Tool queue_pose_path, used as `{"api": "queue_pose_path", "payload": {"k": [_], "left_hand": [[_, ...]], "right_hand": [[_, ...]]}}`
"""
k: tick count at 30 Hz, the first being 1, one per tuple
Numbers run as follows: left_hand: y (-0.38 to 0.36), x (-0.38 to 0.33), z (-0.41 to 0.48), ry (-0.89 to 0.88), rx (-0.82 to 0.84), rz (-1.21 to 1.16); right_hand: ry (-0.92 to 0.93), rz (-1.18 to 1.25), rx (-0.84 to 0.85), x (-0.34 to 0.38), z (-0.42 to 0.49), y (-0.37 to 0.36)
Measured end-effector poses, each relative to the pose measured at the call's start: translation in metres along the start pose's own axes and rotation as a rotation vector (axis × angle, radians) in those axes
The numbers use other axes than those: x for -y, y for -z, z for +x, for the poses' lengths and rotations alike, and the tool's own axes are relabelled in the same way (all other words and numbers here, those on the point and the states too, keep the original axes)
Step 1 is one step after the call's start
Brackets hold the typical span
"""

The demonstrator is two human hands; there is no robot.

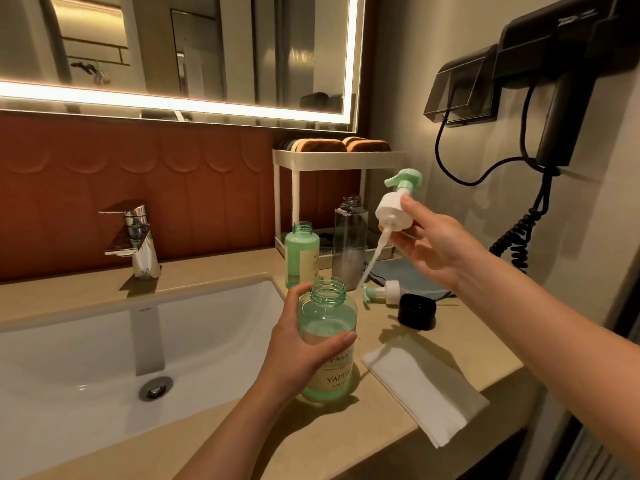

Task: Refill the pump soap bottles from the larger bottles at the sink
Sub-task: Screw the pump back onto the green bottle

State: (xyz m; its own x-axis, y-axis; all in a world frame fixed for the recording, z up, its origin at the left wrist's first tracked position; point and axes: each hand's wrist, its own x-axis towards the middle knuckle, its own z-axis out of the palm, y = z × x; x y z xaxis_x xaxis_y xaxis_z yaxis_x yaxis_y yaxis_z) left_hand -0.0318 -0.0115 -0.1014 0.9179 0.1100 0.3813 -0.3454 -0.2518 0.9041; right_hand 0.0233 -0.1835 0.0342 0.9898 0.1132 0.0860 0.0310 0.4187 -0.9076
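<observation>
Well, pump head (398, 202) lifted clear above open bottle (327, 341).

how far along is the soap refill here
Done: both green bottles are uncapped; the rear green bottle looks nearly full. In hand: left hand steadies the front green bottle, under half full; right hand holds its pump head lifted out. Left: refit it and the spare pump lying on the counter.

"YAPIN" on held green bottle's label (337, 374), small illegible logo on sink rim (143, 310)
</observation>
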Motion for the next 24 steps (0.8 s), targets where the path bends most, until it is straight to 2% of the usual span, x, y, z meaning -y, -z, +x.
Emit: {"api": "queue_pose_path", "payload": {"k": [3,5,10,24], "left_hand": [[0.0,0.0,0.0,0.005,0.0,-0.003],[0.0,0.001,0.0,0.002,-0.003,0.004],[0.0,-0.001,0.0,-0.01,-0.001,0.0],[0.001,-0.005,-0.002,-0.01,-0.002,-0.01]], "right_hand": [[0.049,0.175,-0.047,0.001,-0.004,-0.005],[0.08,0.17,-0.073,0.0,-0.005,-0.01],[0.112,-0.009,-0.025,-0.007,-0.012,-0.016],[0.19,-0.557,0.329,-0.05,-0.032,-0.024]]}}
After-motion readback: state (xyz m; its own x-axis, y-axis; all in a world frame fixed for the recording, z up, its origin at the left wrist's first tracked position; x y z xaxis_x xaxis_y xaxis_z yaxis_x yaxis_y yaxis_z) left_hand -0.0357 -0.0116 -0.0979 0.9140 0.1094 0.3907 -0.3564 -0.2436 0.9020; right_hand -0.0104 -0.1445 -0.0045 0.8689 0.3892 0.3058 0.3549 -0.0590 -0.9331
